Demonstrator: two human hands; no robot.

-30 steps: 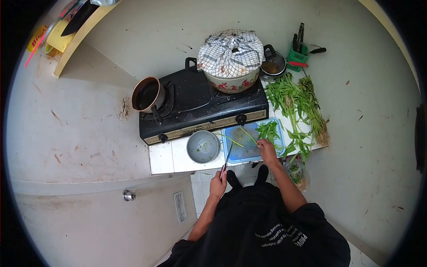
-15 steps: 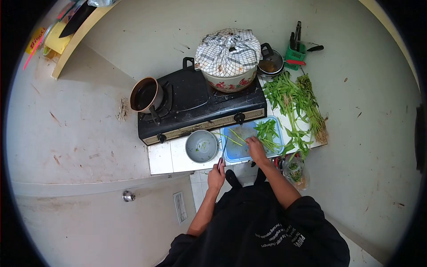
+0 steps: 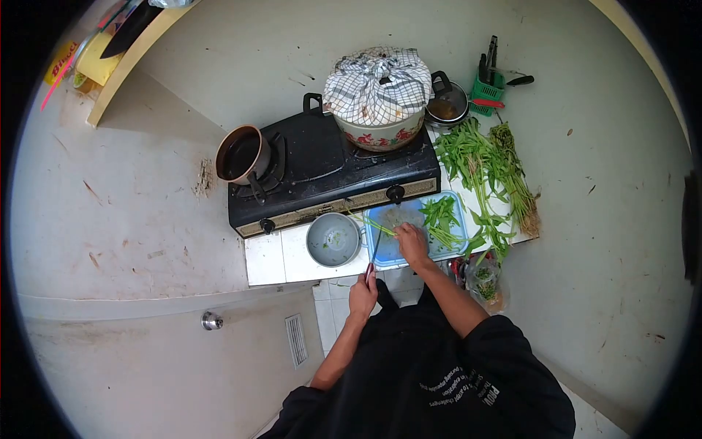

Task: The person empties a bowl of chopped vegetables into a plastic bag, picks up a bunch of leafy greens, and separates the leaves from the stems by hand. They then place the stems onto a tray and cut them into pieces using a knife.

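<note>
Your right hand (image 3: pixel 412 245) having slid leftward across the blue cutting board (image 3: pixel 390 256) since a second ago, now pinching the green stems (image 3: pixel 374 224) near its left side, your left hand (image 3: pixel 363 293) gripping the knife (image 3: pixel 374 254), blade lying over the board's left edge, beside the grey bowl (image 3: pixel 333 240)

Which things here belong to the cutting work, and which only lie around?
In the work: knife in left hand; green stems held by right hand; blue board; steel bowl; bunch of greens.
Lying about: stove; cloth-covered pot; brown pot; lidded pot; green basket.
</note>
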